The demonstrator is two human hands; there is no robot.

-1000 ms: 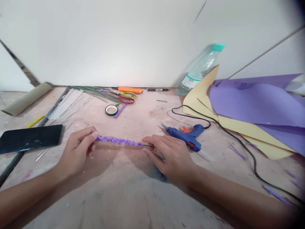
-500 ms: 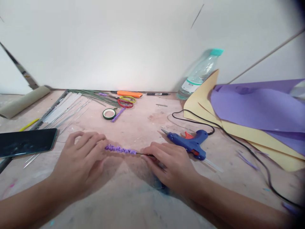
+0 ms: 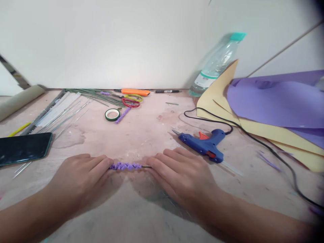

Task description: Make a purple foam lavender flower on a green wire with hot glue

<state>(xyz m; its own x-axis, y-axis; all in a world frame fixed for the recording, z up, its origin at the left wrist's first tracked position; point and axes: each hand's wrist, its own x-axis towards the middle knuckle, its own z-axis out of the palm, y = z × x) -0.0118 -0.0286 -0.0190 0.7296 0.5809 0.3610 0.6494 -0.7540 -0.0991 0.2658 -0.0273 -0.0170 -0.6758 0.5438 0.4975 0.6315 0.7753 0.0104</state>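
Purple frilled spike [image 3: 126, 165], wound on a dark wire stem: lies flat on the bench near its front edge, midway between the two hands. Left hand [image 3: 78, 180]: palm down, fingers curled loosely, fingertips pressed on the spike's left end. Right hand [image 3: 181, 175]: palm down, fingertips pinning the bare wire just beside the spike's right end; a firm pinch cannot be told from this view. Handling note: the frills look soft and would likely crush, so light, even pressure from both sides, with the wire kept straight against the bench, seems best for the work in hand. Blue glue gun [image 3: 205, 145]: on its side just beyond the right hand, black cord trailing toward the right edge. Green tape roll [image 3: 112, 114], scissors [image 3: 131, 101], orange cutter [image 3: 135, 91]: toward the back edge. Dark phone [image 3: 23, 147]: left edge. Purple and yellow paper sheets [image 3: 273, 108], plastic bottle [image 3: 217, 64]: back right corner.
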